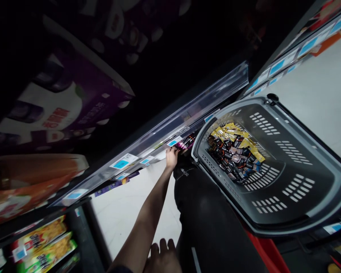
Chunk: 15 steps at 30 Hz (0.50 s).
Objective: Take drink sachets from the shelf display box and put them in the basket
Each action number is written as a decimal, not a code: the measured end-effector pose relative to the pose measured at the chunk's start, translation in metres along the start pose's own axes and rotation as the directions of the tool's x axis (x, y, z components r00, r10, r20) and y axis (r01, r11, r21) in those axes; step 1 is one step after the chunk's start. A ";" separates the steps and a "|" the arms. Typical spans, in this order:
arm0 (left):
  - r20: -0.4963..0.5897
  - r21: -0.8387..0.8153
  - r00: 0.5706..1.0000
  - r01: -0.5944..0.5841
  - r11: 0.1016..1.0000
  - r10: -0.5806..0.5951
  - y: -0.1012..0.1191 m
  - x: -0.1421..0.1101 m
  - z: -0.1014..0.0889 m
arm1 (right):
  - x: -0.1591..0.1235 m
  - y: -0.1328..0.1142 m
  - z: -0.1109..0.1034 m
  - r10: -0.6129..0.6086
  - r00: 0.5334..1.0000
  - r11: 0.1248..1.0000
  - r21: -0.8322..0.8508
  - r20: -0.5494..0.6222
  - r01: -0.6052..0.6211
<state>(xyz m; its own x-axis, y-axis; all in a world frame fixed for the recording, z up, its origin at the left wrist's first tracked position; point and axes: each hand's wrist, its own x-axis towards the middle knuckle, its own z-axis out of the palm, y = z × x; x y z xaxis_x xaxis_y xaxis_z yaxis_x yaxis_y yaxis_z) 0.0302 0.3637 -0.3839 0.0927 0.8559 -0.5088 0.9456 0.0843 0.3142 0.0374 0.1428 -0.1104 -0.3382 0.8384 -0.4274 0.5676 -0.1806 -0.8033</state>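
My left hand (172,156) reaches down to the low shelf edge with its fingers bent together. The fingertips are beside shiny purple-and-black packets (184,142), just under a price tag (174,141); what they hold, if anything, is hidden. At the bottom of the view, my right hand (164,258) shows its back, fingers a little apart and nothing visible in them. To the right stands a grey shopping basket (301,189). Inside it lie many small yellow packets (230,132) and dark wrapped packets (235,155).
A clear plastic shelf rail (159,131) with price tags crosses diagonally. Purple-and-white drink cartons (59,102) fill the dark shelf on the left. Snack bags (45,242) sit lower left. My dark-trousered leg (210,212) is between the left arm and the basket.
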 end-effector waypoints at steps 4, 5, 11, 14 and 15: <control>-0.078 -0.067 0.997 -0.011 0.998 0.006 -0.010 -0.018 0.003 | -0.010 0.001 -0.014 0.004 0.993 0.996 -0.084 0.118 0.006; -0.090 -0.084 0.996 -0.019 0.996 0.011 -0.012 -0.020 0.003 | -0.009 -0.001 -0.016 0.014 0.985 0.995 -0.099 0.172 0.003; -0.114 -0.157 0.992 -0.079 0.985 0.061 -0.018 -0.019 -0.011 | 0.010 -0.013 -0.031 0.171 0.845 0.982 -0.162 0.506 -0.102; -0.084 -0.179 0.990 -0.127 0.976 0.114 -0.020 -0.023 -0.022 | 0.012 -0.009 -0.043 0.241 0.883 0.960 -0.232 0.404 -0.156; -0.074 -0.188 0.989 -0.143 0.972 0.131 -0.021 -0.027 -0.025 | 0.011 -0.008 -0.045 0.257 0.897 0.953 -0.250 0.361 -0.173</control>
<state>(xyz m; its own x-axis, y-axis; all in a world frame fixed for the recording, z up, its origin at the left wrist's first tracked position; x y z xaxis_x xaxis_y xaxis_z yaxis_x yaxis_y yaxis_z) -0.0001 0.3522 -0.3567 0.1921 0.8951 -0.4023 0.8471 0.0557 0.5285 0.0629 0.1766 -0.0905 -0.4282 0.5198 -0.7392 0.7865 -0.1884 -0.5881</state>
